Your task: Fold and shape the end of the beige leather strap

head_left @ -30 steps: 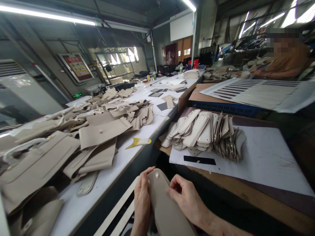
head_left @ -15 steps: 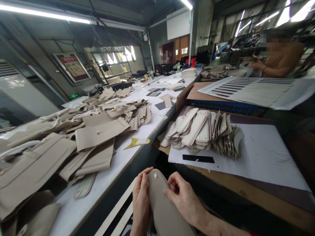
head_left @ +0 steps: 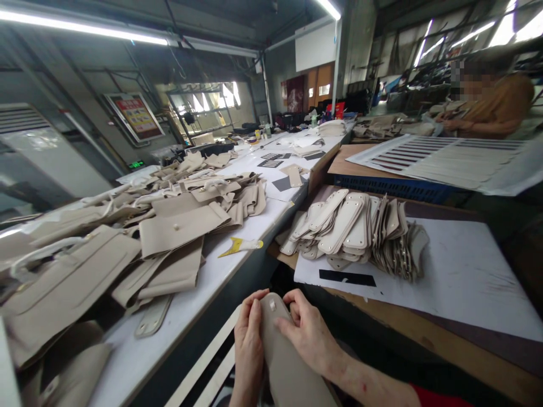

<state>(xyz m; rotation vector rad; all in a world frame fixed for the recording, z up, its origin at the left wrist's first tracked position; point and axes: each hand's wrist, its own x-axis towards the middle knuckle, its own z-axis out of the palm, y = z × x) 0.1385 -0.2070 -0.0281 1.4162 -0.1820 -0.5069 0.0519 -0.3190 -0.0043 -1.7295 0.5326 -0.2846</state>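
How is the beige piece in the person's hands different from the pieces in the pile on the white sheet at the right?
The held beige piece is single and gripped by the left hand and the right hand; the pile of pieces lies untouched, many overlapping, some on edge. The held piece shows a smooth beige side; the piled pieces look paler with holes along their borders. Both have rounded ends.

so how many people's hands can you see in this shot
2 people. The wearer's left hand and right hand grip a beige leather piece at bottom centre; a co-worker's hands work far right. More may be hidden.
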